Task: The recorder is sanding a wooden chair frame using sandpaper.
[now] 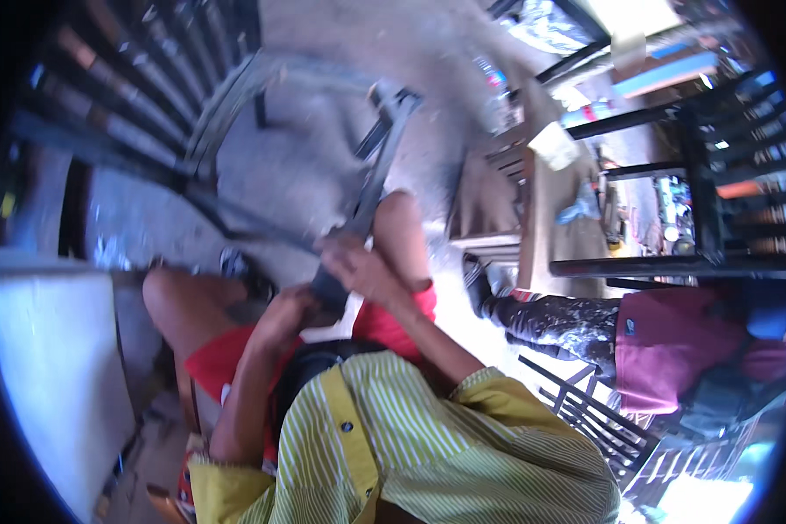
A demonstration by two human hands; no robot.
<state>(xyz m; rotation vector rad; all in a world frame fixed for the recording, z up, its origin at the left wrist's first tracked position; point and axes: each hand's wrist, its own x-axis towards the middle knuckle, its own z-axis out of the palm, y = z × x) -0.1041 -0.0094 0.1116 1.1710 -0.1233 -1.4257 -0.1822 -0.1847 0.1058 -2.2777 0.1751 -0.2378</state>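
Note:
A dark-painted wooden chair frame (384, 162), with slats at the upper left, lies tilted across the floor and reaches in between my bare knees. My right hand (358, 269) is closed over the place where its bars meet, the fingers curled and a little blurred. Lower and to the left, my left hand (281, 320) grips the near dark end of the frame (330, 295), close to my lap. My fingertips are partly hidden there, and anything small between them and the wood cannot be made out.
To the right stands a wooden bench (541, 210) with a pale paper (555, 146) on it. Another dark slatted chair (703, 183) is beyond it. At the lower right a person in a maroon top (672, 345) is close by. A pale block (57, 349) stands at my left.

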